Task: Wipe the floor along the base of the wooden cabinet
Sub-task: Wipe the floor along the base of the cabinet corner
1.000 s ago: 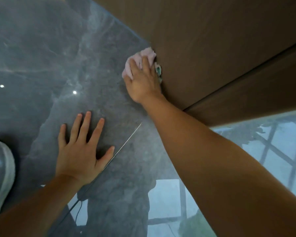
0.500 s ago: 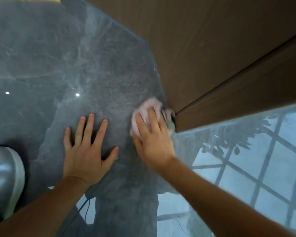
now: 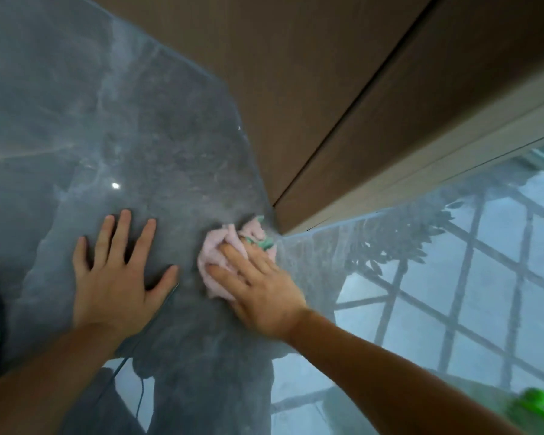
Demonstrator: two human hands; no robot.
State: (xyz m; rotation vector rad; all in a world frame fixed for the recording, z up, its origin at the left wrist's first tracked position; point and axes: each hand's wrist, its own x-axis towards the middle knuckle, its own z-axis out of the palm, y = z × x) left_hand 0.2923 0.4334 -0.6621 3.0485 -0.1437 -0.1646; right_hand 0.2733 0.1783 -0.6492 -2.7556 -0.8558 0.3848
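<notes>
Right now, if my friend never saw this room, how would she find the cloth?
Start at the big brown wooden cabinet and follow it down to its corner on the shiny grey floor. Right by that corner the right hand presses a crumpled cloth. It is the only pink thing there, with a bit of green showing.

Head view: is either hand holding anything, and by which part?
The right hand presses the pink cloth onto the floor, fingers laid over its near side, not curled round it. The left hand holds nothing, spread flat on the floor.
</notes>
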